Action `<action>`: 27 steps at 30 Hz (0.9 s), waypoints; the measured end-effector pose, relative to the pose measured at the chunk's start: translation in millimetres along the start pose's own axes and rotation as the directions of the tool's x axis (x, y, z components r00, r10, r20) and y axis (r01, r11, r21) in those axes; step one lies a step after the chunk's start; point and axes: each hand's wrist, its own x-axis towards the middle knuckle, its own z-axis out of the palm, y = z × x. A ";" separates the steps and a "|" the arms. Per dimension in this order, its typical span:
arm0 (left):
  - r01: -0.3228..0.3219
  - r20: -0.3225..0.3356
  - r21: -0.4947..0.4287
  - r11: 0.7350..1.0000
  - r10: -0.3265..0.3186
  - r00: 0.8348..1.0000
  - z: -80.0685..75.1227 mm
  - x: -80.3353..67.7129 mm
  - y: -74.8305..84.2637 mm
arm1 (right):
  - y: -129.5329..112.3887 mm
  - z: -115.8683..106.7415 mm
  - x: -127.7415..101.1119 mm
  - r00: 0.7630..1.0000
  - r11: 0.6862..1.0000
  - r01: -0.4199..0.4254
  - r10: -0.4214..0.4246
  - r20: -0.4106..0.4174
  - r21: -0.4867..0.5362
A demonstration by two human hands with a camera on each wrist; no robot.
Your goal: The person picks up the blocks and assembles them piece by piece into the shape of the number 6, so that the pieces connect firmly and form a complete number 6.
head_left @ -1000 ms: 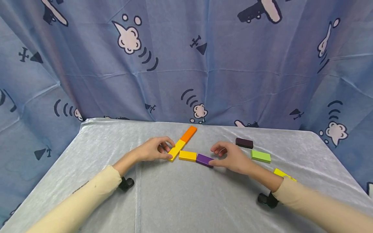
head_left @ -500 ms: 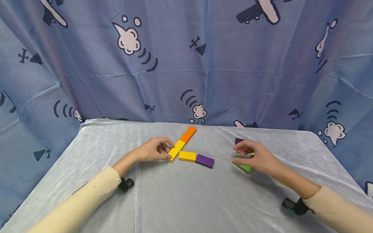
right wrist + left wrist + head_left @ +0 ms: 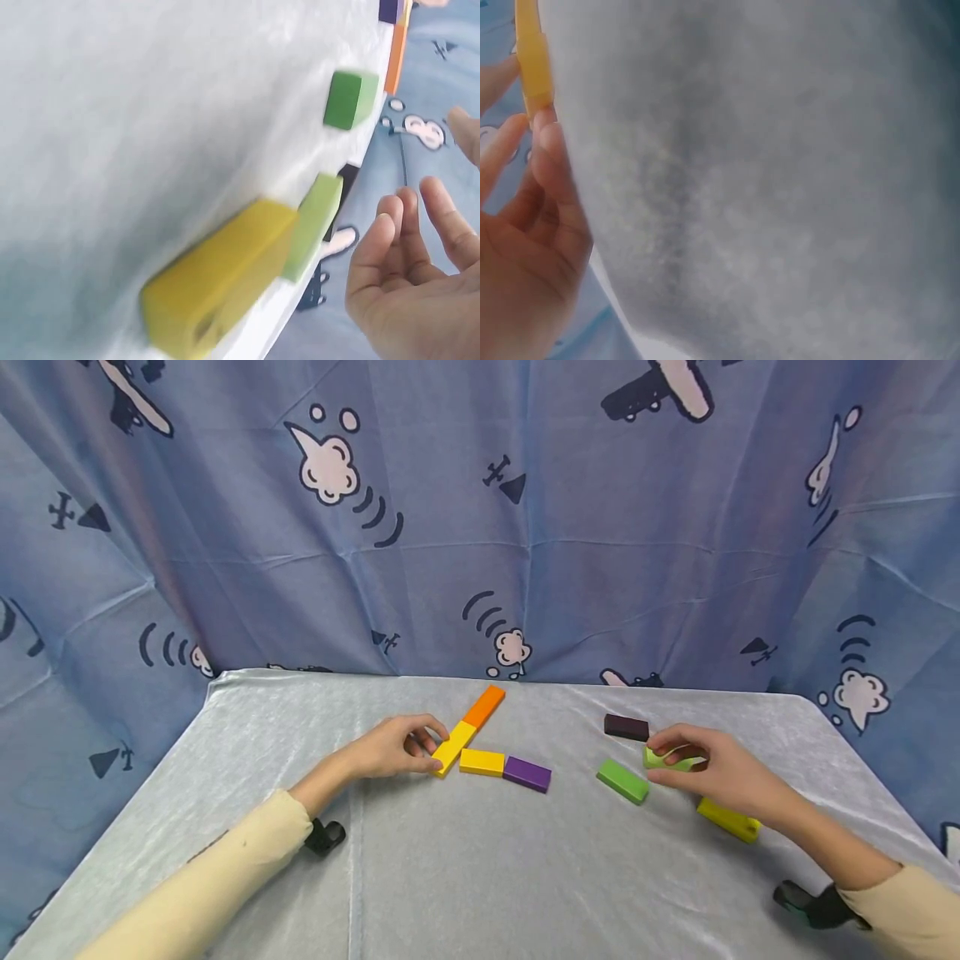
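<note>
My left hand pinches the near end of a yellow block with thumb and fingertips; the left wrist view also shows the fingertips against this yellow block. An orange block continues that line away from me. Beside them, a second yellow block lies end to end with a purple block. Over on the right, my right hand hovers around a light green block, thumb and fingers apart. In the right wrist view this light green block appears apart from the fingers.
A dark brown block lies behind the right hand. A green block sits left of its thumb, and a yellow-green block lies below the wrist. Grey cloth covers the table; a blue patterned curtain hangs behind.
My right hand has left the purple block and moved right to the light green block. The green block, hidden before, now shows. The left hand stays in place.
</note>
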 end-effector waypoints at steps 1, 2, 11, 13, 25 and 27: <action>0.000 -0.001 0.001 1.000 0.000 1.000 0.1 -0.1 0.2 | 1.5 -2.3 -1.6 1.000 1.000 -0.005 0.005 -0.007 -0.011; 0.000 -0.002 0.001 1.000 0.000 1.000 0.2 -0.1 0.3 | 3.3 -4.5 -3.2 1.000 1.000 -0.005 0.005 -0.014 -0.019; -0.009 -0.004 0.013 1.000 0.009 1.000 0.6 -0.2 0.1 | 21.5 -17.6 -16.4 0.996 0.993 -0.063 0.056 -0.069 -0.101; -0.011 -0.005 0.016 1.000 0.011 1.000 0.6 0.0 -0.2 | 24.8 -19.1 -18.6 0.994 0.990 -0.076 0.066 -0.084 -0.119; -0.035 -0.005 0.014 0.999 0.035 0.999 0.8 -0.2 -0.8 | 43.8 -25.6 -33.9 0.991 0.985 -0.121 0.115 -0.063 -0.120; -0.032 -0.004 0.012 0.999 0.032 0.999 0.9 0.0 -0.4 | 46.9 -25.8 -38.2 0.990 0.984 -0.131 0.123 -0.068 -0.125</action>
